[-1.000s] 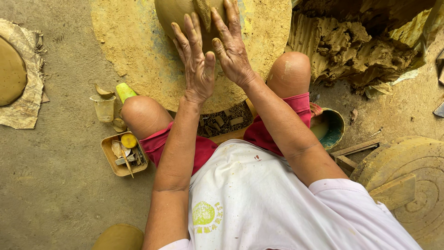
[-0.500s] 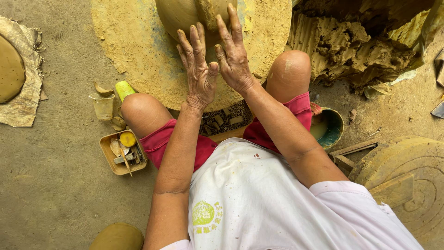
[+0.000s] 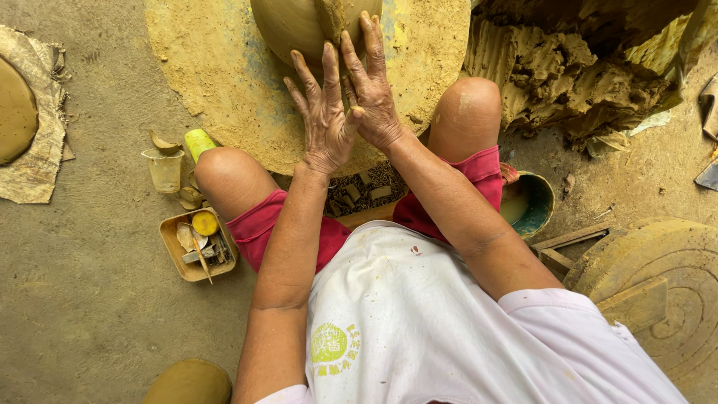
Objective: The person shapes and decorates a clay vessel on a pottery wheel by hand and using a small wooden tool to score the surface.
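Here | left hand (image 3: 323,112), right hand (image 3: 372,90): fingers spread flat, gripping nothing | clay pot (image 3: 299,26) under fingertips.

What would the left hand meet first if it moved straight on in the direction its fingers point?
The left hand points up the picture, and its fingertips already seem to reach the rounded clay pot on the round clay-coated wheel. So it would likely press into the pot's wall; actual contact is unclear.

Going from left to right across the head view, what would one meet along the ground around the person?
Clay disc on cloth → clear plastic cup → small tool tray → left hand → right hand → water bowl → ridged round wheel.
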